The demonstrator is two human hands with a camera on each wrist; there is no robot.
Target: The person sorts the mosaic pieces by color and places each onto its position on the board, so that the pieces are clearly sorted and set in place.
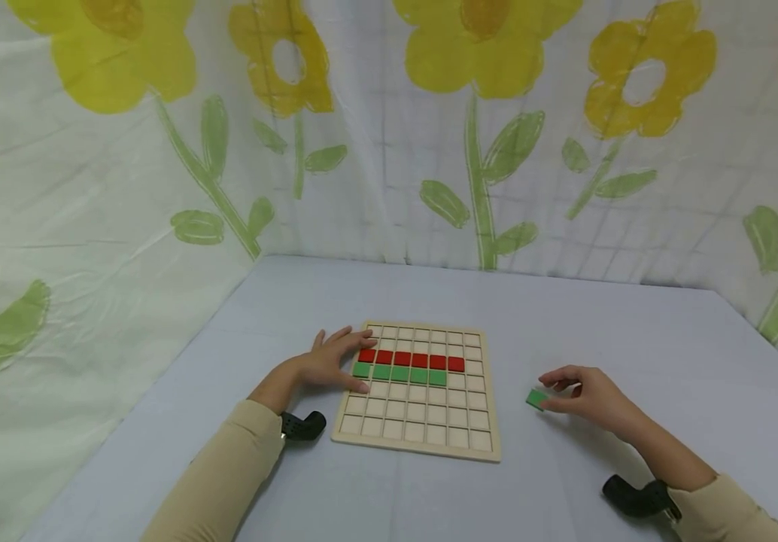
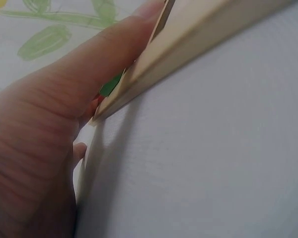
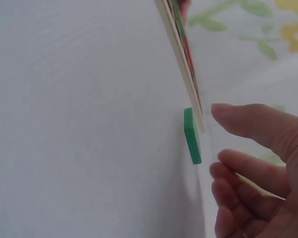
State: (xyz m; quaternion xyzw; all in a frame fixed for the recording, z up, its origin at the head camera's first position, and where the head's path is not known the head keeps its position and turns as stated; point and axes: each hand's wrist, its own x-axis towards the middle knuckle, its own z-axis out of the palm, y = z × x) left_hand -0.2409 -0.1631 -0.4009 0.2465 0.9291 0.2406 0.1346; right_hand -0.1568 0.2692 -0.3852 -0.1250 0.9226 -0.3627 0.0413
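Observation:
A square wooden grid board [image 1: 427,414] lies on the table, with a row of several red tiles [image 1: 402,359] and, just below it, a row of several green tiles [image 1: 399,373]. Across the board's left edge rests my left hand [image 1: 324,365], thumb and fingers spread around the left ends of both rows. The left wrist view shows its thumb [image 2: 104,54] over the board's rim. To the right of the board a loose green tile [image 3: 191,136] lies on the table. My right hand [image 1: 588,395] is beside it, thumb and fingertips parted and curved toward the tile without gripping it.
The table [image 1: 335,293] has a pale cloth covering. Behind and beside it hang white curtains [image 1: 375,165] printed with yellow flowers. Each wrist carries a small black camera, the left one [image 1: 304,426] near the board's lower left corner and the right one [image 1: 636,497] low over the table.

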